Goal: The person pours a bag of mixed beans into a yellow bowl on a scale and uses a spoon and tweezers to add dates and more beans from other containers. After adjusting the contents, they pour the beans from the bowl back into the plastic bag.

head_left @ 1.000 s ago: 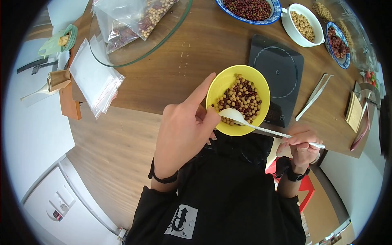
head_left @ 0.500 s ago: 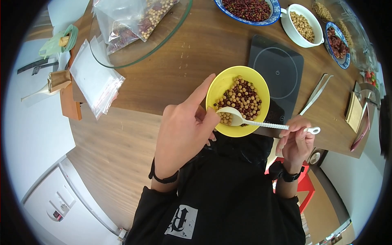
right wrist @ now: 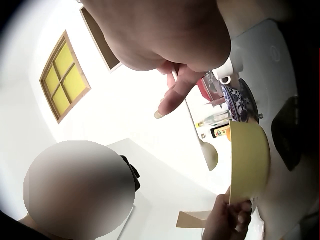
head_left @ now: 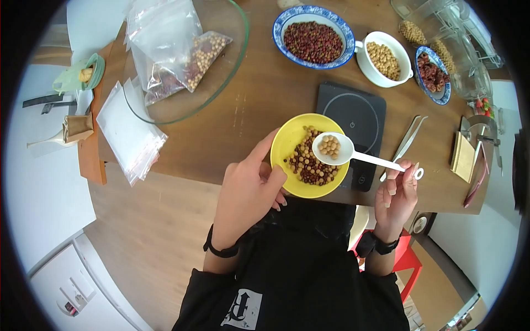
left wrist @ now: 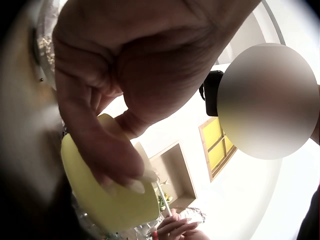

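My left hand (head_left: 243, 193) grips the near left rim of a yellow bowl (head_left: 280, 144), thumb inside and fingers beneath. Red and pale beans (head_left: 309, 168) lie mixed in it. In my right hand (head_left: 396, 198) I pinch the handle of a white spoon (head_left: 375, 160). Its scoop carries a small heap of pale beans (head_left: 329, 147) over the bowl. The right wrist view shows the spoon (right wrist: 210, 156) raised higher than the bowl's rim (right wrist: 231, 160). Seen from the left wrist, fingers lie over the bowl's wall (left wrist: 112, 200).
A black induction cooker (head_left: 353, 113) lies behind the bowl. Beyond it stand a blue-white bowl of red beans (head_left: 313, 41), a white pot of pale beans (head_left: 383, 60) and a dish of dark red pieces (head_left: 433, 74). Tongs (head_left: 406, 144) lie right; a glass dish with bags (head_left: 182, 113) stands left.
The spoon has come up out of the beans, its scoop now level and loaded with pale ones. My left hand keeps its grip on the bowl. The head view has tilted up slightly.
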The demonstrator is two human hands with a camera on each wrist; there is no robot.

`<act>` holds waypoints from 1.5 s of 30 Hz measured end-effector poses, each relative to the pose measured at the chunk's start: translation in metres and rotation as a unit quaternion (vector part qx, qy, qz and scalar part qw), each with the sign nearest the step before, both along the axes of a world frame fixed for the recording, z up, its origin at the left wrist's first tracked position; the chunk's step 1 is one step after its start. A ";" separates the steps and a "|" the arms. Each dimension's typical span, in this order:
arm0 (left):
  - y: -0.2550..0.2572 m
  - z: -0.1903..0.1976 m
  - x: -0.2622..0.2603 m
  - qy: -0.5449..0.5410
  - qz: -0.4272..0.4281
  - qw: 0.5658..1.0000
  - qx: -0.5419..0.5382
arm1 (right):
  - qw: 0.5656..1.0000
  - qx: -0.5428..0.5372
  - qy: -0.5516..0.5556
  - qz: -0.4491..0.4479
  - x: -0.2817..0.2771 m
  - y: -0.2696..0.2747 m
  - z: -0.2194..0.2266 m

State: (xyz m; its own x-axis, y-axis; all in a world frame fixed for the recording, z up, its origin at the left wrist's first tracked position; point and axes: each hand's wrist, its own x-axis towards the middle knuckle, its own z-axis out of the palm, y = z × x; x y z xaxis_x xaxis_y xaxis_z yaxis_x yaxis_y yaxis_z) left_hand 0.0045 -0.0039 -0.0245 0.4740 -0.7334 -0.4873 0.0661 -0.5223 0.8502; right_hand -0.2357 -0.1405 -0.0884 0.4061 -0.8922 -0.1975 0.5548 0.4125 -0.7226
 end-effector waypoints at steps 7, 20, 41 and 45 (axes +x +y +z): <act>-0.005 0.000 0.005 0.021 -0.009 1.000 0.017 | 0.999 0.005 -0.004 -0.035 0.002 -0.010 0.011; -0.005 0.004 0.005 0.046 -0.024 0.998 -0.025 | 0.998 -0.039 0.033 0.020 -0.005 -0.003 0.023; -0.007 -0.009 -0.001 0.050 -0.047 0.997 -0.032 | 0.998 -0.028 0.049 -0.020 -0.010 0.020 0.001; -0.019 -0.025 0.000 0.063 -0.043 0.996 -0.048 | 0.999 -0.030 0.028 -0.026 -0.009 0.021 -0.007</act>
